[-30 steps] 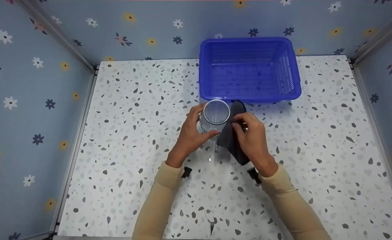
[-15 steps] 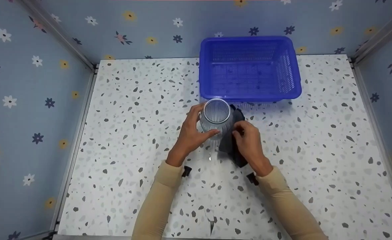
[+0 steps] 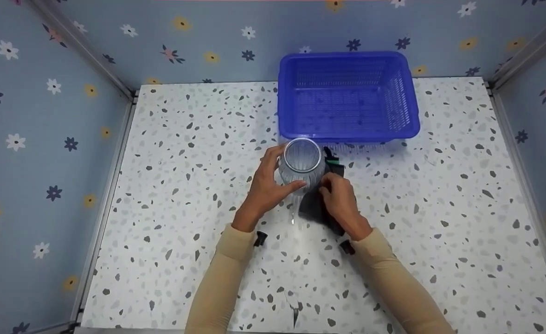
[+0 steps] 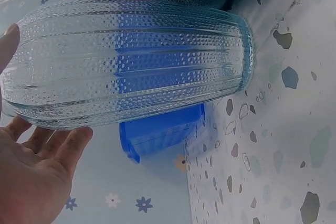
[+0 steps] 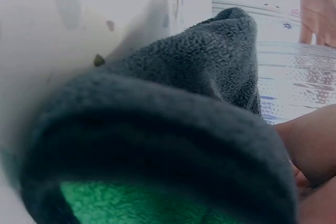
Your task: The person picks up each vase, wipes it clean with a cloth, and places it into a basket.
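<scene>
On the speckled table [image 3: 170, 185], my left hand [image 3: 266, 188] wraps round the glass jar [image 3: 301, 163] while my right hand [image 3: 340, 199] squeezes the dark cloth [image 3: 314, 206] at its 3 o'clock side, so I think I must rub next.

A clear ribbed glass jar [image 3: 302, 162] stands upright, mouth up, on the white speckled terrazzo-pattern tabletop [image 3: 170, 195], just in front of a blue perforated plastic basket [image 3: 347, 95]. The left hand [image 3: 267, 185] curls around the jar's left side, thumb at the near wall. The right hand [image 3: 340, 202] presses a dark grey cloth [image 3: 313, 206] against the jar's right side; a small green patch, perhaps the cloth's other face, shows near the rim. Both arms wear beige sleeves [image 3: 217, 287]. Blue floral-print walls [image 3: 45, 116] enclose the table.
</scene>
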Demonstrator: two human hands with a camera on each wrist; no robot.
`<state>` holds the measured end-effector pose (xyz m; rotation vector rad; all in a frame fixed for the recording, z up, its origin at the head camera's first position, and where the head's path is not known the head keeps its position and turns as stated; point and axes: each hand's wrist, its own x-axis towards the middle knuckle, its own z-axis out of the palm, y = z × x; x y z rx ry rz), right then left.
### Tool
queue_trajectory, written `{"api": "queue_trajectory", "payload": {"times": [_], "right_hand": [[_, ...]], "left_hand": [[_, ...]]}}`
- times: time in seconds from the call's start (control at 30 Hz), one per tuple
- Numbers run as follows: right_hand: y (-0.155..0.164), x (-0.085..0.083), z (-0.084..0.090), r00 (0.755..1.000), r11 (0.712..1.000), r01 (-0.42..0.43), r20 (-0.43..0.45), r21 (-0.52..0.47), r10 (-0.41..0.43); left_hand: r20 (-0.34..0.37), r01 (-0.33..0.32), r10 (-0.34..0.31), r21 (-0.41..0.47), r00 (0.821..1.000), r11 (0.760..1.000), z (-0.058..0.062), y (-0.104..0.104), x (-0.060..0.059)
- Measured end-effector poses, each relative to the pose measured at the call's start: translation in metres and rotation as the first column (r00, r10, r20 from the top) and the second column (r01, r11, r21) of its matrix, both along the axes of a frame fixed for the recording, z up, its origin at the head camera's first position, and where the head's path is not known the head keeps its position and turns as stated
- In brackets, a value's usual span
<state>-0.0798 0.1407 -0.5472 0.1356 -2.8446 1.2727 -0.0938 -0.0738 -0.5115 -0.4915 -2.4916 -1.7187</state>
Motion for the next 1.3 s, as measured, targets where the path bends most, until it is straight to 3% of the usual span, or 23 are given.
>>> {"api": "queue_trajectory", "payload": {"times": [0.17,0.43,0.67,1.07,1.3], "right_hand": [[0.004,0.004,0.012,1.000,0.998,0.008,-0.008,-0.055,-0.009],[0.006,0.011,0.056,0.993,0.982,-0.005,-0.119,-0.189,-0.018],[-0.003,0.011,0.086,0.975,0.977,-0.001,-0.216,-0.213,-0.046],[-0.004,0.009,0.092,0.971,0.987,-0.008,-0.238,-0.163,-0.031],[0.000,0.009,0.084,0.974,0.989,-0.005,-0.223,-0.151,-0.029]], "left_hand": [[0.013,0.010,-0.010,0.002,1.000,1.000,0.000,0.000,0.001],[0.003,0.004,-0.004,-0.002,1.000,1.000,-0.001,-0.002,0.001],[-0.017,0.020,-0.019,0.025,1.000,0.999,-0.002,-0.002,0.000],[-0.002,0.011,-0.011,0.022,1.000,1.000,-0.001,-0.001,0.000],[-0.014,0.010,-0.010,0.020,1.000,1.000,-0.001,-0.001,0.000]]}}
